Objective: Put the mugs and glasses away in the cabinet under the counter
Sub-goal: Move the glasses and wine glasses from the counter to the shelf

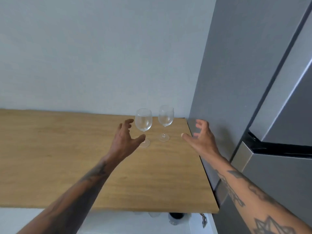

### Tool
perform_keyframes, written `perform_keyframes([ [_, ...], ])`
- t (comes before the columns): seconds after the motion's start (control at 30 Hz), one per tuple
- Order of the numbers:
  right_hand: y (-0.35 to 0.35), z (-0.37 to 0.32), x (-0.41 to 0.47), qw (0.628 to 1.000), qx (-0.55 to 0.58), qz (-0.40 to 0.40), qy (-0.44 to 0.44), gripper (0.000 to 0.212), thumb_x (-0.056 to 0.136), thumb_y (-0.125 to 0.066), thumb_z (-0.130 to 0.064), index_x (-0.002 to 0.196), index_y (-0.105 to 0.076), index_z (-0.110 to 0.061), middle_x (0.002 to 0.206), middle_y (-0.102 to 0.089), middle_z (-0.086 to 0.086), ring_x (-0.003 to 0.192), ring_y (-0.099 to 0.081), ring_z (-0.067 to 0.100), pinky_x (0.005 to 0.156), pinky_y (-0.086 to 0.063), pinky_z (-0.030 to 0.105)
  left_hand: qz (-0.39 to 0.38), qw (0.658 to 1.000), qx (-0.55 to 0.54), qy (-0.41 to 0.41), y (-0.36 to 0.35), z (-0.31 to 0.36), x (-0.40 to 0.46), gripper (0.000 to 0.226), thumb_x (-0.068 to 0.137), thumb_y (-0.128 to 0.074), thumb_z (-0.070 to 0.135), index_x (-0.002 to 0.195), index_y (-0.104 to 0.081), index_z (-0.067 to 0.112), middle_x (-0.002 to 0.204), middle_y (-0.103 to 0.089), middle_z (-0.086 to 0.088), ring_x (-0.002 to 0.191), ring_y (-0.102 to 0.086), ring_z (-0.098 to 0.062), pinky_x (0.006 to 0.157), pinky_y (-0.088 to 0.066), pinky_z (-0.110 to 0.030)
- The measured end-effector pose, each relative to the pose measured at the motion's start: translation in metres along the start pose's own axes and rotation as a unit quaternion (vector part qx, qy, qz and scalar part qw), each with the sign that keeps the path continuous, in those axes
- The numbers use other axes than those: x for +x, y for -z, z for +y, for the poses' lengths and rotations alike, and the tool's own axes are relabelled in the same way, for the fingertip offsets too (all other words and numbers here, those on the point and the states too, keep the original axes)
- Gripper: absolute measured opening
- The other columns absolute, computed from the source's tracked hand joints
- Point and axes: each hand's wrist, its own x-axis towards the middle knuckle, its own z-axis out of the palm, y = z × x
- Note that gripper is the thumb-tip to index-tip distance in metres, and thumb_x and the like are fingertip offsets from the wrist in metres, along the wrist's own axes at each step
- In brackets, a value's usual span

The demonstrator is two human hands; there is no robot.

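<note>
Two clear wine glasses stand upright on the wooden counter (84,157), near its far right corner, close to the pale wall (101,56). The left glass (143,121) sits slightly nearer the camera than the right glass (166,117), and the two stand side by side without touching. The left hand (125,141) reaches out over the counter with fingers spread wide and curled, empty; its thumb lies in front of the left glass's stem and foot, and its fingertips are just beside the bowl (whether skin meets glass cannot be told from this angle). The right hand (200,135) hovers at the counter's right edge, also spread wide and holding nothing, its thumb pointing toward the right glass but clearly apart from it. A grey refrigerator (253,98) stands against the counter's right side. Below the counter's near edge, some dim rounded objects show, too blurred to identify.
</note>
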Motion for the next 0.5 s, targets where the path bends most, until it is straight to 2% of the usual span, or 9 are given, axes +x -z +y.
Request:
perform_keyframes([
  [0.1,-0.044,0.008,0.074,0.999,-0.006,-0.030,-0.030,0.083,0.080,-0.079,-0.034,0.147,-0.032,-0.020,0.155,-0.040,0.005,0.138,-0.048,0.024,0.113,-0.044,0.041,-0.027,0.998,-0.033,0.054,-0.042,-0.021,0.066,0.112,0.069,-0.085,0.041,0.156,-0.016,0.024,0.151,-0.030,-0.008,0.137,-0.039,-0.026,0.100,-0.037,-0.031],
  [0.2,-0.088,0.020,0.141,0.997,0.006,-0.038,-0.072,0.097,0.075,-0.080,-0.035,0.152,-0.022,-0.024,0.159,-0.034,0.004,0.144,-0.038,0.023,0.112,-0.039,0.033,-0.014,0.995,-0.059,0.077,-0.077,-0.045,0.114,0.129,0.061,-0.089,0.044,0.157,-0.004,0.029,0.155,-0.021,-0.008,0.142,-0.034,-0.031,0.107,-0.040,-0.042],
  [0.27,-0.114,0.031,0.172,0.994,0.034,-0.050,-0.094,0.111,0.070,-0.083,-0.034,0.155,-0.011,-0.032,0.161,-0.025,0.002,0.147,-0.031,0.023,0.110,-0.036,0.033,-0.012,0.995,-0.064,0.081,-0.093,-0.060,0.135,0.132,0.058,-0.091,0.045,0.156,-0.004,0.030,0.156,-0.020,-0.007,0.142,-0.034,-0.029,0.107,-0.042,-0.043],
  [0.33,-0.134,0.043,0.191,0.991,0.060,-0.062,-0.102,0.119,0.065,-0.086,-0.034,0.153,-0.006,-0.042,0.162,-0.021,-0.003,0.148,-0.028,0.021,0.104,-0.034,0.031,-0.015,0.994,-0.076,0.076,-0.102,-0.075,0.148,0.127,0.057,-0.091,0.046,0.155,-0.011,0.031,0.155,-0.026,-0.003,0.137,-0.039,-0.021,0.099,-0.042,-0.035],
  [0.4,-0.151,0.054,0.201,0.991,0.073,-0.056,-0.099,0.117,0.062,-0.086,-0.035,0.149,-0.010,-0.046,0.158,-0.025,-0.007,0.143,-0.031,0.016,0.099,-0.032,0.028,-0.016,0.994,-0.091,0.054,-0.108,-0.087,0.156,0.115,0.057,-0.091,0.045,0.150,-0.023,0.033,0.149,-0.038,0.002,0.127,-0.045,-0.014,0.094,-0.042,-0.031],
  [0.5,-0.165,0.062,0.206,0.991,0.087,-0.019,-0.097,0.102,0.062,-0.086,-0.034,0.140,-0.022,-0.046,0.139,-0.037,-0.010,0.126,-0.038,0.012,0.093,-0.033,0.026,-0.022,0.991,-0.125,0.047,-0.112,-0.095,0.163,0.105,0.057,-0.092,0.043,0.142,-0.030,0.036,0.135,-0.049,0.008,0.121,-0.056,-0.015,0.092,-0.050,-0.034],
])
